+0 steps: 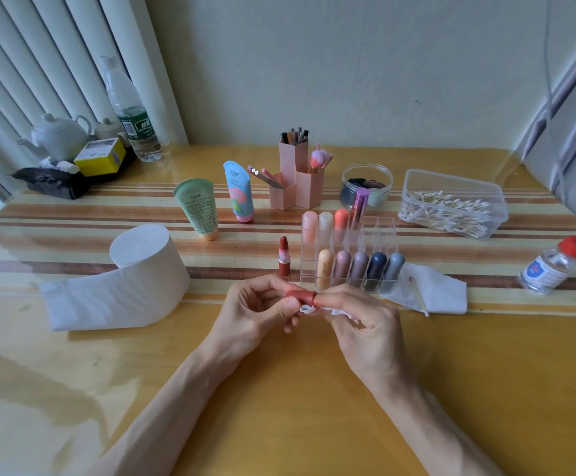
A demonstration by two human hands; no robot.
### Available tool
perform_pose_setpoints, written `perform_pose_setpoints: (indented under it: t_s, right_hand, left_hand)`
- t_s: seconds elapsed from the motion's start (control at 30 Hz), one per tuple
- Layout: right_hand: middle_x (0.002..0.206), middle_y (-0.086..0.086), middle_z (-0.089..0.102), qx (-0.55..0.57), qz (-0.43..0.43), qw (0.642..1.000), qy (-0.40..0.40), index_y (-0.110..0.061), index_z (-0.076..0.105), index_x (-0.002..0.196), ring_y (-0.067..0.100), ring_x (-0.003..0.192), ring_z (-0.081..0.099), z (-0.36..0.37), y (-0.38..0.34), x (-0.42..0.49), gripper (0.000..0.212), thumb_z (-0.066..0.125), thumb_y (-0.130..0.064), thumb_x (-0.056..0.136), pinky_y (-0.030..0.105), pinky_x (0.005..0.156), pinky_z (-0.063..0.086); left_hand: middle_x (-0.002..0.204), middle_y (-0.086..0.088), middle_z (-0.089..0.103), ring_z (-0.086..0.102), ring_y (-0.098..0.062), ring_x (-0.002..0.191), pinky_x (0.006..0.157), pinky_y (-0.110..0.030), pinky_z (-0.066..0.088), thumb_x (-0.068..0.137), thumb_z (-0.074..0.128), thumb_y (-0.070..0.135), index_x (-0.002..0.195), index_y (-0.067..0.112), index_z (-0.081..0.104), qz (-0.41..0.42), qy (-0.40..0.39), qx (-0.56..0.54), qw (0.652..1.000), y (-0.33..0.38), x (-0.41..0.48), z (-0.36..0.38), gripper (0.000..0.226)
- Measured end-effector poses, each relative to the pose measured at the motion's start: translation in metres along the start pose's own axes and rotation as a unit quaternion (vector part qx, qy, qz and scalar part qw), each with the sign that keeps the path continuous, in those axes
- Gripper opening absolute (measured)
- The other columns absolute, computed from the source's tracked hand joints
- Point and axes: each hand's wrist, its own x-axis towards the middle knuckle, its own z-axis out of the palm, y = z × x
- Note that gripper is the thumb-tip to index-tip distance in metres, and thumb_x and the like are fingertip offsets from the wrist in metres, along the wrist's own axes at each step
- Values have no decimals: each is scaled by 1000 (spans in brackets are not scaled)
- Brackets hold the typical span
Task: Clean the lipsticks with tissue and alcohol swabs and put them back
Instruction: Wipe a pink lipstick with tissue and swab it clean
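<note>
1. Red-brown plastic shows between the two hands: a lipstick cap [300,295], lying roughly crosswise above the near part of the table [279,389].
2. The left hand [255,309] grips the cap's left end, with fingers curled round it and the thumb pressed on its near side.
3. The right hand [362,324] pinches a small crumpled tissue piece [309,309] just under the cap. Its forefinger tip touches the cap's right end.
4. The uncapped lipstick [284,257] stands upright on the table, just left of the clear organiser [379,231] and just beyond the hands. Its red bullet is exposed.
5. The organiser's front row holds five capped lipsticks, in peach, mauve, grey-purple, navy and grey-blue. The back row holds a pink, a white and an orange one, plus a taller metallic purple tube.
6. A tissue roll [142,255] lies on its side at the left, with a loose length trailing towards the near edge.
7. A spread tissue [441,290] lies just right of the organiser, and a used swab [418,295] rests on it.
8. The alcohol bottle [551,266], red-capped, stands at the far right, well apart from the hands.
9. A clear swab box [451,187] filled with cotton swabs sits behind it.
10. Further back stand a pink pen holder [295,180], two squeeze tubes [197,211] and a clear round jar [365,183].
</note>
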Motion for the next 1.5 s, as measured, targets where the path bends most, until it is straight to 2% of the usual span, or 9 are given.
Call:
perform_pose_setpoints:
  t_s: [0.13,0.3,0.47,0.57,0.8,1.0,1.2,1.37,1.5]
  right_hand:
    - [85,-14,79,94,101,990,5,-14,80,95,6,79,77,3,-11,-1,41,72,24,83,18,78,58]
    - [66,4,74,185,238,953,27,-26,82,86,13,64,69,7,-19,2,3,82,-24,83,19,68,53]
    - [88,-7,80,88,135,986,41,-6,81,95,9,85,77,5,-11,0,32,76,22,82,22,81,60]
    - [94,-6,79,36,69,996,42,-6,80,95,9,89,77,4,-7,-1,46,69,33,75,29,83,63]
    - [75,-8,77,166,198,965,37,-24,80,90,12,70,74,5,-15,3,10,81,-15,85,17,73,56]
    - [92,-6,80,72,90,993,30,-6,80,94,8,86,78,7,-8,-1,42,69,32,78,23,81,62]
    - [83,-12,79,115,169,979,21,-25,80,93,12,76,76,7,-8,1,38,77,12,87,18,76,58]
    - [93,-10,80,74,110,990,41,-7,81,95,8,90,78,5,-5,1,38,72,27,81,24,85,61]
    - [92,-13,79,65,107,992,30,-12,80,96,7,88,77,4,-5,1,39,74,23,82,24,83,61]
  left_hand:
    - [87,-15,76,66,-20,68,64,-27,56,86,71,0,99,-8,69,35,22,32,999,0,0,4,15]
    - [97,-13,80,76,-22,86,68,-25,57,81,78,3,101,-1,71,53,48,80,994,-5,3,1,22]
    - [83,-10,75,66,-23,65,56,-29,55,92,74,30,120,1,70,21,3,82,996,-2,5,4,41]
    - [73,-17,68,59,-22,59,50,-27,48,100,65,26,105,1,77,25,6,115,993,-7,5,1,29]
    - [86,-10,76,62,-19,65,55,-27,52,91,74,10,114,5,77,47,30,81,995,-6,3,2,24]
    - [66,-11,67,54,-24,54,47,-27,45,103,60,28,102,12,80,14,8,111,994,-4,4,2,26]
    - [99,-11,80,70,-14,78,67,-21,53,89,74,11,109,4,78,55,39,112,991,-4,5,3,22]
    - [69,-2,68,53,-20,53,47,-27,43,101,63,33,103,12,77,10,19,130,991,-3,3,5,26]
    - [72,-3,68,54,-17,58,52,-20,43,99,68,19,103,4,78,34,28,137,990,-3,3,5,19]
